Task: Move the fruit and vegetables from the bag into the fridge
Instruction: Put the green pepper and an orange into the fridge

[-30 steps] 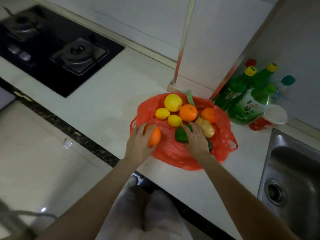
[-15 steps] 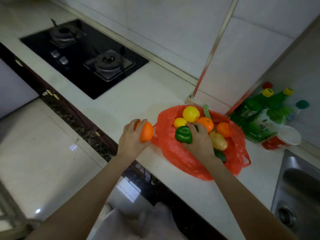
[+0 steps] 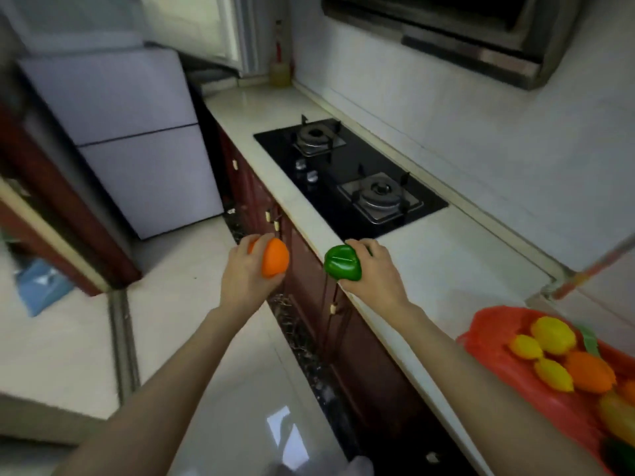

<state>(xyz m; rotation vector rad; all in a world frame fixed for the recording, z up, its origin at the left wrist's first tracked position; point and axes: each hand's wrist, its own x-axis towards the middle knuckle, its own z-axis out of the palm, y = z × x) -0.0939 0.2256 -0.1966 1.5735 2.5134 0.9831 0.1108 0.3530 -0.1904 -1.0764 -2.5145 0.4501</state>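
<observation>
My left hand (image 3: 242, 276) grips an orange (image 3: 275, 258) over the floor, just off the counter's front edge. A green pepper (image 3: 343, 263) is held in my right hand (image 3: 376, 273) above the counter edge. The red plastic bag (image 3: 494, 341) lies open on the counter at the lower right, holding several yellow lemons (image 3: 552, 333), an orange fruit (image 3: 589, 371) and other produce partly cut off by the frame. The white two-door fridge (image 3: 137, 142) stands at the far left end of the counter with both doors closed.
A black gas hob (image 3: 347, 173) with two burners is set in the pale countertop (image 3: 457, 269). Dark red cabinets (image 3: 309, 280) run below it. A range hood (image 3: 481, 32) hangs at top right. A bottle (image 3: 280, 60) stands at the far counter end. A blue bag (image 3: 37, 286) lies on the floor at left.
Both hands have lifted away from the bag to the left, each carrying its item. The view has swung left, bringing the fridge into sight and pushing the bag to the lower right.
</observation>
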